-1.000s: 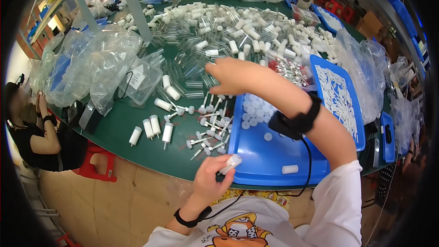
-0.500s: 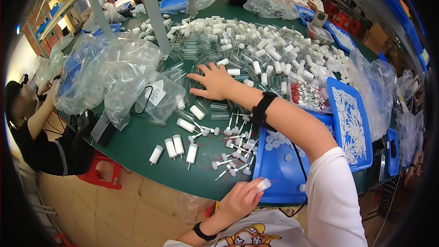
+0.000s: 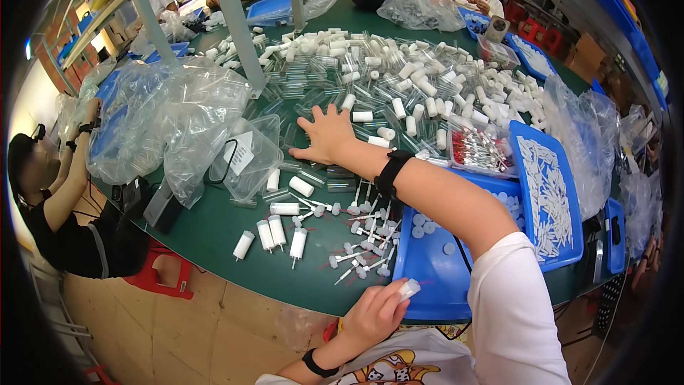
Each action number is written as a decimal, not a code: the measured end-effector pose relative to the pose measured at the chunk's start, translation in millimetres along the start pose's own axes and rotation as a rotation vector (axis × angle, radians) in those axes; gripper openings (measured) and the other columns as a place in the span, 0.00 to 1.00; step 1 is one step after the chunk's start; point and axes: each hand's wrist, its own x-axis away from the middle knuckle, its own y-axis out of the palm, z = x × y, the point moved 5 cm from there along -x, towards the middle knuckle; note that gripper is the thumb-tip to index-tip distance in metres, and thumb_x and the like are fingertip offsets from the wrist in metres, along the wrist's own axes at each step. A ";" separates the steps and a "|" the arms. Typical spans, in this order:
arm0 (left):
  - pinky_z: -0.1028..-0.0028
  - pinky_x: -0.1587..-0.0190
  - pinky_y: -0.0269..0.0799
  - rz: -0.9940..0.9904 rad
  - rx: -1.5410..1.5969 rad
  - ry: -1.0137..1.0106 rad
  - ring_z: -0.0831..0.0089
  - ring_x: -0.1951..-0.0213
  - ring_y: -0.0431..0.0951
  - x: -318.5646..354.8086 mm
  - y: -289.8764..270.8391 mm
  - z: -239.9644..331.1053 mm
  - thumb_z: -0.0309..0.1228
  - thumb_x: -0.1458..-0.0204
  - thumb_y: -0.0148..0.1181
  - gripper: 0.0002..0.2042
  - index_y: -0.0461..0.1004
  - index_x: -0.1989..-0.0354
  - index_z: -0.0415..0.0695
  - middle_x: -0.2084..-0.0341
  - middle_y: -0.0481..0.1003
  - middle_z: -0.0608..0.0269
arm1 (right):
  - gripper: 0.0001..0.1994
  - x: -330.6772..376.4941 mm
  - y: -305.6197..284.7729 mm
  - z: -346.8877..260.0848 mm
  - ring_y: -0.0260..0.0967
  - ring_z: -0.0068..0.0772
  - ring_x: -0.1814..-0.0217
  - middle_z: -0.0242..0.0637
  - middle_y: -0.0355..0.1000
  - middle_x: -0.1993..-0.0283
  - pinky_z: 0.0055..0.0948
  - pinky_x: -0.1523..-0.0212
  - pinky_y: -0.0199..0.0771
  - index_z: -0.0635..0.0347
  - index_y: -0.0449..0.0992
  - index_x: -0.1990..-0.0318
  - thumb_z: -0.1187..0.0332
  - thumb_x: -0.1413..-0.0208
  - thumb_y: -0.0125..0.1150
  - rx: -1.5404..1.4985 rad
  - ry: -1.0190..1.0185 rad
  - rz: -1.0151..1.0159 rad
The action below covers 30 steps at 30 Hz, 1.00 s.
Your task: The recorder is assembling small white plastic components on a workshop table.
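In the head view, at the lower centre of the frame, the left hand (image 3: 374,314) is closed around a white cylinder (image 3: 408,289); the fingers wrap its body, which probably leaves the right end free. Near the middle of the frame, the right hand (image 3: 325,137) is open with fingers spread, beside clear tubes (image 3: 293,80); I cannot tell whether it touches any. Left of centre, several stemmed cylinders (image 3: 266,234) lie apart from the white pile (image 3: 410,71) at upper centre, perhaps for not mixing them. The loose stemmed parts (image 3: 368,248) lie just left of the blue tray (image 3: 429,271), seemingly for short reach. The tray's rim likely keeps the white discs (image 3: 419,229) from sliding away
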 end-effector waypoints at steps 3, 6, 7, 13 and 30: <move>0.76 0.72 0.71 0.004 -0.006 0.001 0.68 0.71 0.72 0.6 1.2 0.5 0.22 0.58 0.60 0.10 0.74 0.65 0.40 0.62 0.76 0.63 | 0.26 -5.6 11.1 5.4 0.59 0.46 0.49 0.40 0.62 0.50 0.50 0.54 0.57 0.48 0.71 0.53 0.41 0.53 0.50 -0.031 0.008 0.133; 0.76 0.72 0.71 0.006 -0.015 0.004 0.68 0.71 0.72 1.9 1.9 0.2 0.22 0.58 0.59 0.09 0.74 0.66 0.40 0.62 0.76 0.63 | 0.22 -7.8 14.5 8.7 0.62 0.44 0.56 0.40 0.63 0.54 0.46 0.62 0.61 0.52 0.74 0.59 0.46 0.55 0.53 0.009 0.051 0.211; 0.76 0.71 0.71 0.009 -0.021 0.004 0.68 0.70 0.73 2.4 1.5 0.1 0.22 0.58 0.59 0.09 0.74 0.66 0.40 0.62 0.76 0.63 | 0.21 -8.7 13.7 8.4 0.62 0.44 0.57 0.40 0.63 0.55 0.45 0.64 0.61 0.53 0.74 0.61 0.47 0.55 0.54 0.008 0.070 0.205; 0.75 0.71 0.71 -0.013 -0.016 0.004 0.66 0.70 0.73 3.5 0.3 0.8 0.22 0.58 0.60 0.11 0.71 0.64 0.38 0.61 0.76 0.60 | 0.18 -8.2 8.8 14.2 0.64 0.42 0.63 0.40 0.65 0.61 0.41 0.73 0.60 0.56 0.76 0.67 0.51 0.57 0.56 -0.005 0.193 0.238; 0.69 0.69 0.69 0.099 0.027 0.100 0.58 0.70 0.73 5.5 -1.8 0.3 0.21 0.53 0.58 0.19 0.57 0.55 0.39 0.61 0.74 0.49 | 0.15 28.8 -80.4 26.7 0.71 0.44 0.77 0.44 0.70 0.77 0.39 0.77 0.71 0.64 0.74 0.77 0.58 0.58 0.57 -0.042 -0.090 0.494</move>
